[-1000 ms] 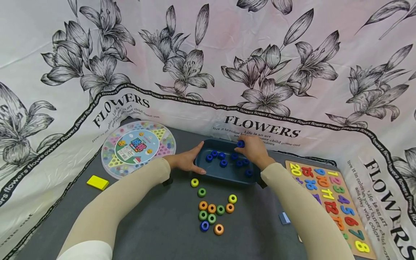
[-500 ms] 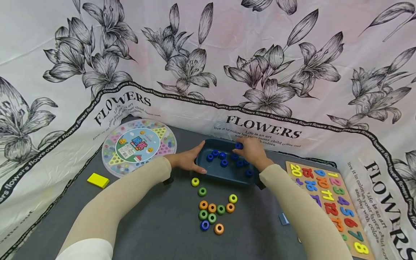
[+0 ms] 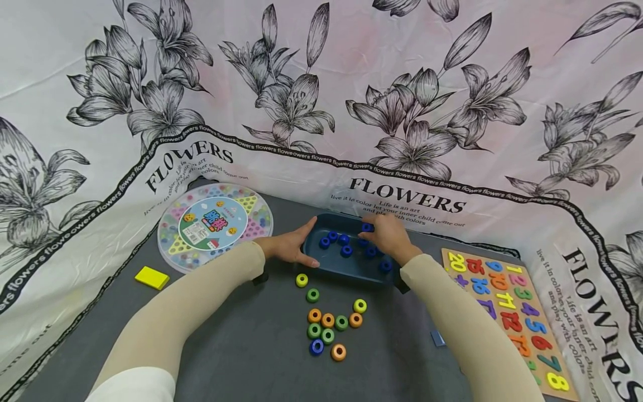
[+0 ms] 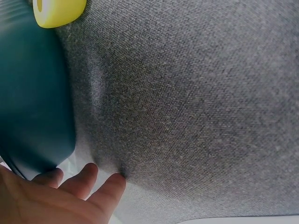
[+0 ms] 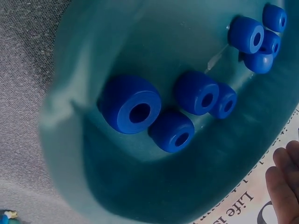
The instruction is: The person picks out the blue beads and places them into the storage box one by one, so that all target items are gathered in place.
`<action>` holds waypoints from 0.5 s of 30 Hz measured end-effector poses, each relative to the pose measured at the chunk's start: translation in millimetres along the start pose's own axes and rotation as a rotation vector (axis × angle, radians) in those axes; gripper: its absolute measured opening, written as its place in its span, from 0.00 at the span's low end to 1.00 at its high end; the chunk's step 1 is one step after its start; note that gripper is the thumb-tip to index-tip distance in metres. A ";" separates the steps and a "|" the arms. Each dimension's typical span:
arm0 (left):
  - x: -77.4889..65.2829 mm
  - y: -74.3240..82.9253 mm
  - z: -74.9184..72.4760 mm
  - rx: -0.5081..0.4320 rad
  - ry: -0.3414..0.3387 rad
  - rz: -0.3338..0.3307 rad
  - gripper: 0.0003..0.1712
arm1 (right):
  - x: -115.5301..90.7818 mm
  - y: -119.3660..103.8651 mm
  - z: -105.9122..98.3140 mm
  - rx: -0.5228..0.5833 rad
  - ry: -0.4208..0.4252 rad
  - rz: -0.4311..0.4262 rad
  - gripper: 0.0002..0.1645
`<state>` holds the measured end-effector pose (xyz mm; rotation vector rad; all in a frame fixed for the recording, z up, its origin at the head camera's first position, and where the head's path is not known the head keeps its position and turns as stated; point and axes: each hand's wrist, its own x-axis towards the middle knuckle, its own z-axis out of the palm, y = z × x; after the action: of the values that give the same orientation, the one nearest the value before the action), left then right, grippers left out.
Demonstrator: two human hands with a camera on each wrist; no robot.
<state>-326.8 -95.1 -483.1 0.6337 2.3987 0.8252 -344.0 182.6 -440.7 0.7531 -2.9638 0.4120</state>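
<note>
A dark blue-green tray (image 3: 326,265) stands near the back of the table with several blue beads (image 3: 346,251) inside. My left hand (image 3: 287,248) rests against its left end, thumb along the front side and fingers straight towards the back corner. In the left wrist view, fingertips (image 4: 112,184) lie beside the tray's outer wall. Over the tray's back part, my right hand (image 3: 389,234) pinches a blue bead (image 3: 367,228) between thumb and fingers. The right wrist view shows some fingers (image 5: 282,182) beyond the rim; the pinched bead cannot be made out there.
In front of the tray lie yellow (image 3: 359,305), green (image 3: 313,295) and orange beads (image 3: 339,352) and one blue bead (image 3: 316,347). A round game board (image 3: 215,226) and yellow block (image 3: 152,278) are left; a number board (image 3: 512,312) and small blue block (image 3: 438,338) are right.
My right hand has come down slightly and to the left with the pinched blue bead, closer to the tray's inside. The left hand and the tray stay in place.
</note>
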 end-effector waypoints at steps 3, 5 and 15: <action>-0.1 0.4 -0.2 0.002 -0.002 0.000 0.71 | -0.5 0.4 -0.4 0.003 -0.002 0.002 0.26; -0.2 0.9 -0.6 0.003 -0.003 -0.001 0.71 | -0.6 0.7 -0.2 0.000 -0.004 0.004 0.26; -1.1 1.7 -0.5 0.009 -0.005 0.002 0.71 | -3.7 -1.3 -1.2 0.008 -0.028 0.015 0.34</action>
<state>-325.8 -94.7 -481.3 0.6406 2.3984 0.8134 -340.1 183.5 -439.6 0.7446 -2.9969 0.4184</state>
